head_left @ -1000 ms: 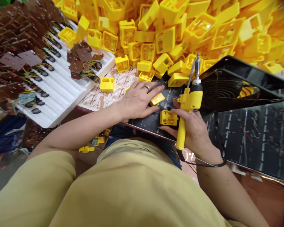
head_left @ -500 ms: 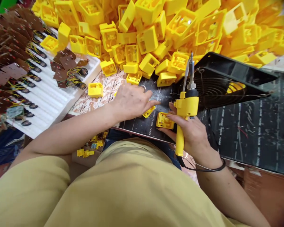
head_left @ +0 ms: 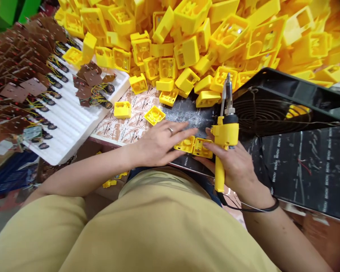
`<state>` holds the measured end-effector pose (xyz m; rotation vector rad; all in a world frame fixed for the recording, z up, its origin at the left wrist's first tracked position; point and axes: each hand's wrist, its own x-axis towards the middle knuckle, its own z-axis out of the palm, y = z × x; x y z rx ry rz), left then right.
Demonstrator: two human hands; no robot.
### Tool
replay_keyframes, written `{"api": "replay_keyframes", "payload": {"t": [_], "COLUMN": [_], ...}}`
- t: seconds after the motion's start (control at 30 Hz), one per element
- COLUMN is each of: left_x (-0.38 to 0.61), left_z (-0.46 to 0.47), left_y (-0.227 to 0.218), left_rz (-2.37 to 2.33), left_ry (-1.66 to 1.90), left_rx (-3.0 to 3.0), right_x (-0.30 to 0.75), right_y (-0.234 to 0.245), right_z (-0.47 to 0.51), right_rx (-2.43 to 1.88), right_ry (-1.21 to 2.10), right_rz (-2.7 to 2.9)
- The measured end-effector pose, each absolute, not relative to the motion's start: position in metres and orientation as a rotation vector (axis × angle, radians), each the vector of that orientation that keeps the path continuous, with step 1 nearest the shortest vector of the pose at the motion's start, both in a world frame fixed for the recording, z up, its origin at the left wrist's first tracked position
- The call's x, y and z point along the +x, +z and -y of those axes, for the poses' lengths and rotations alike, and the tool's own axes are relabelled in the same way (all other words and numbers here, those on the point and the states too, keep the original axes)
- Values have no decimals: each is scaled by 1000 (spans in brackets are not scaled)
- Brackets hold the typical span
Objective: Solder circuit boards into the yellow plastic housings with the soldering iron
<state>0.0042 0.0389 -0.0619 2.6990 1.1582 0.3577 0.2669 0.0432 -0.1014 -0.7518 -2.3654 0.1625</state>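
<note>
My right hand (head_left: 235,162) is wrapped around a yellow soldering gun (head_left: 226,132), its metal tip pointing up and away from me. The thumb and fingers of that hand also grip a small open yellow plastic casing (head_left: 203,148). Edge to edge with it on the left lies a second yellow casing (head_left: 185,144), hollow side up. My left hand (head_left: 161,141), with a ring on one finger, has this second casing between its fingers and thumb. Both casings are low over the black bench mat (head_left: 184,161). Small metal parts show inside them, too fine to make out.
A large heap of yellow casings (head_left: 187,53) fills the back. At left, a white foam tray (head_left: 82,124) bears brown circuit boards (head_left: 25,56) with wired round parts. A black fan (head_left: 260,109) stands at right. Two loose casings, one open (head_left: 155,115), lie beyond my left hand.
My left hand has come toward me, and the casing under it now lies flush against the one in my right hand. An open casing behind the left hand is uncovered. The view has shifted slightly.
</note>
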Motion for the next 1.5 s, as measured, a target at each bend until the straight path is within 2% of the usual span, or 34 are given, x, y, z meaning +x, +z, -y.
{"api": "replay_keyframes", "payload": {"t": [0.2,0.37,0.43,0.53,0.6,0.7,0.77,0.87,0.93,1.03,1.2,1.37,1.43,1.5], "left_x": [-37,-28,-29,-51,-74,-97,-95,-77,-69,-71,-72,-43,-42,-48], "left_z": [-56,-43,-36,-36,-42,-51,-53,-52,-53,-57,-45,-31,-37,-45], "left_y": [-64,-60,-56,-52,-51,-47,-44,-40,-41,-44,-41,-40,-35,-28], "left_rz": [-1673,-1150,-1124,-1530,-1770,-1889,-1825,-1487,-1266,-1183,-1522,-1697,-1624,-1345], "left_ry": [184,247,248,174,-17,-253,-129,267,375,318,327,-54,-204,-270], "left_rx": [2590,2638,2708,2754,2755,2702,2640,2378,2114,1945,2205,2465,2470,2475], "right_x": [245,232,234,239,240,238,238,239,240,240,237,238,240,241], "right_y": [-99,-102,-104,-107,-108,-108,-108,-106,-105,-105,-106,-108,-108,-107], "right_z": [-46,-47,-46,-46,-47,-47,-46,-44,-42,-42,-43,-44,-44,-44], "right_rx": [-756,-667,-667,-670,-662,-663,-669,-676,-685,-690,-688,-682,-682,-685], "right_ry": [286,324,313,303,297,274,256,246,243,246,246,221,214,207], "right_rz": [2350,2382,2372,2375,2373,2364,2357,2347,2347,2352,2346,2344,2347,2346]}}
